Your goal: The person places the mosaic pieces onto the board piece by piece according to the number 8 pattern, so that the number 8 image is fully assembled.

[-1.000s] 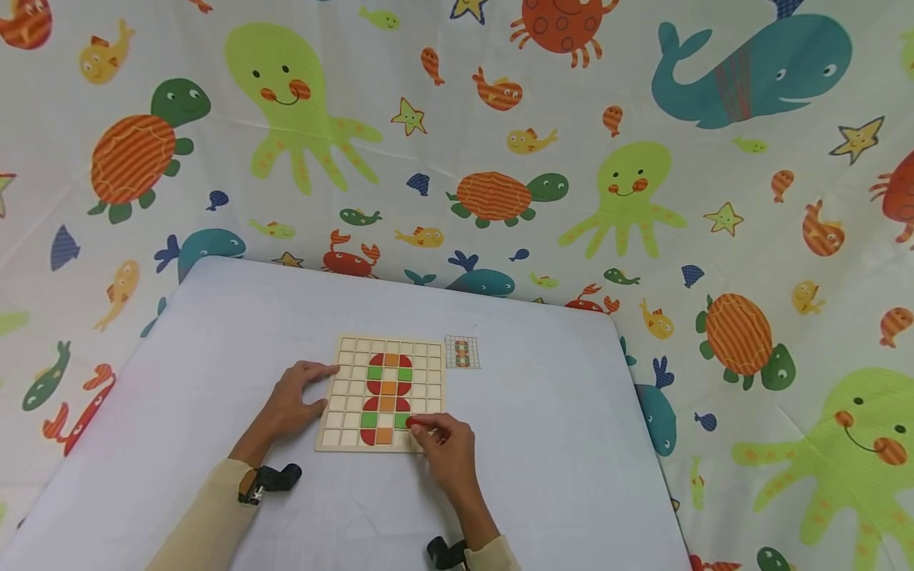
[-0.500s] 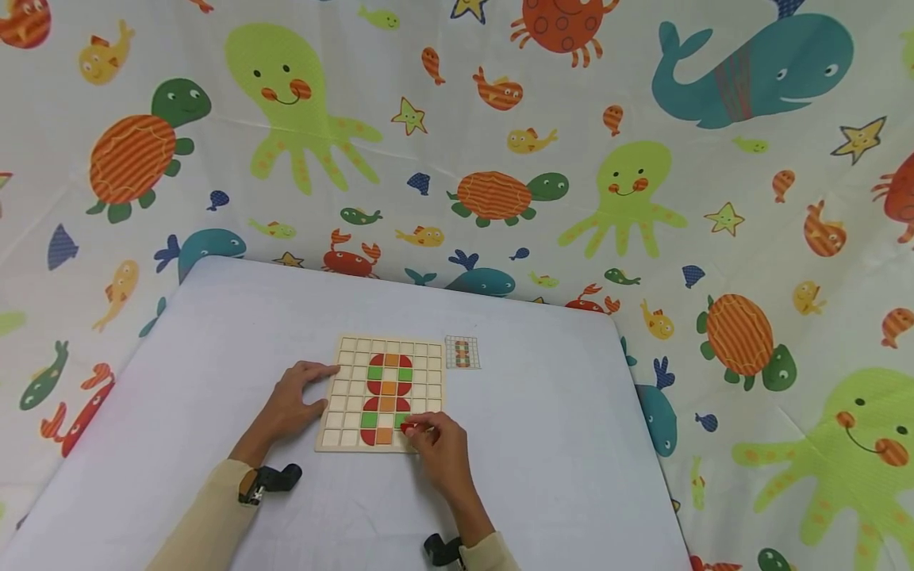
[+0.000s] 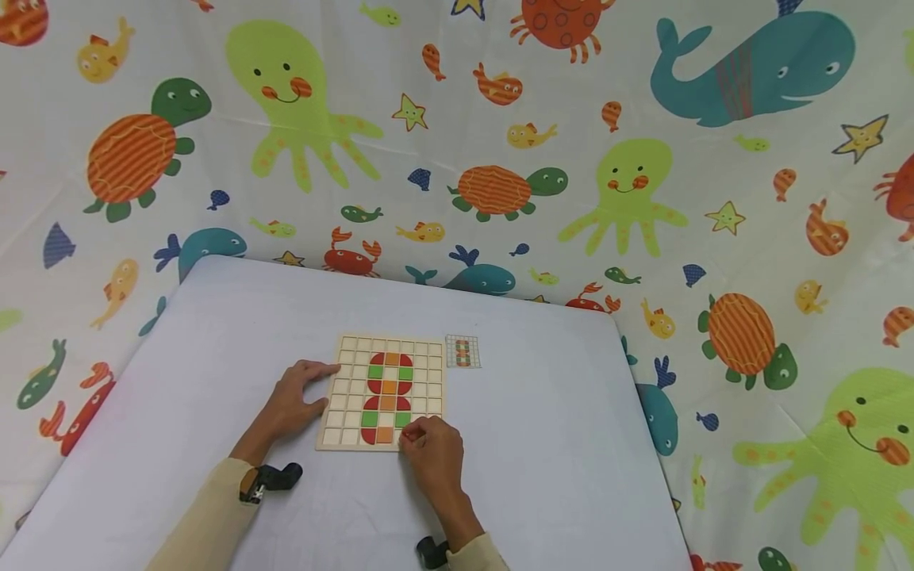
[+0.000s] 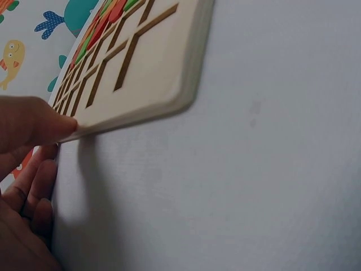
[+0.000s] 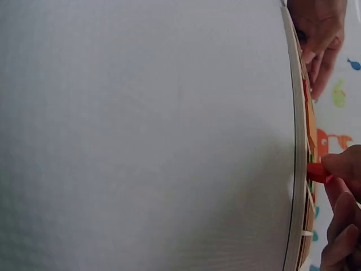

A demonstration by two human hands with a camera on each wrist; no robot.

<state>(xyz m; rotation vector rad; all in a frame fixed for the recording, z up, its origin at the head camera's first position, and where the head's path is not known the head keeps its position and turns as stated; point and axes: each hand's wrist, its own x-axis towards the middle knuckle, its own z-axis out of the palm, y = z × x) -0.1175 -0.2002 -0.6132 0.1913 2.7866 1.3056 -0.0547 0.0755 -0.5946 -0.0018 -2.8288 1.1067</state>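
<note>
A square wooden grid board (image 3: pixel 345 403) lies on the white table, with red, green and orange tiles set in its middle columns. My right hand (image 3: pixel 435 456) is over the board's near right part and pinches a small red tile (image 5: pixel 317 173) between thumb and fingertip. In the right wrist view that tile is tipped, its lower end right at the grid; the head view mostly hides it behind the fingers. My left hand (image 3: pixel 289 404) rests at the board's left edge, thumb (image 4: pixel 56 125) and index fingertip touching the side, other fingers loosely bent.
Just beyond the board's right edge lies a small gridded card (image 3: pixel 462 351) printed with a coloured pattern. A cloth with sea animals (image 3: pixel 493 194) hangs behind the white table (image 3: pixel 550 412). Black wrist cameras (image 3: pixel 278 477) sit on both wrists.
My right hand has shifted left and slightly toward me with the red tile, to the grid's near row beside the orange tile. My left hand has stayed at the board's edge.
</note>
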